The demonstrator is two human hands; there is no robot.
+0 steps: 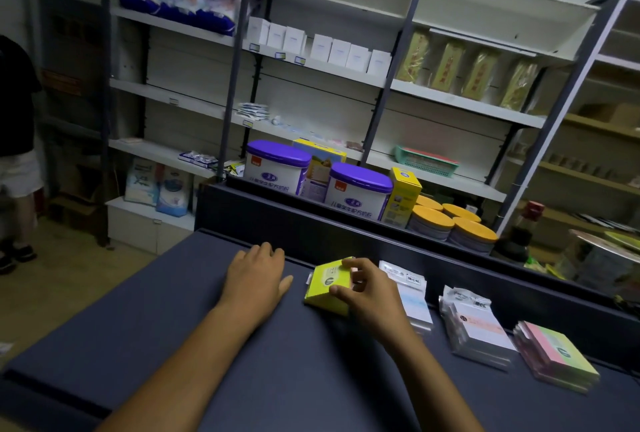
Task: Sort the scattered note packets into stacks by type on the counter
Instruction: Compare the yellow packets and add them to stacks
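A yellow note packet stack sits on the dark blue counter near its back ledge. My right hand grips the stack's right side, thumb on the front edge and fingers curled over the top. My left hand lies flat on the counter just left of it, fingers straight. Right of my hand lie a stack of pale blue-white packets, a stack of clear-wrapped white and pink packets, and a stack of pink and green packets.
A raised dark ledge runs behind the counter, carrying purple-lidded tins, a yellow box and orange-lidded jars. Shelves of goods stand behind. A person stands at the far left on the floor.
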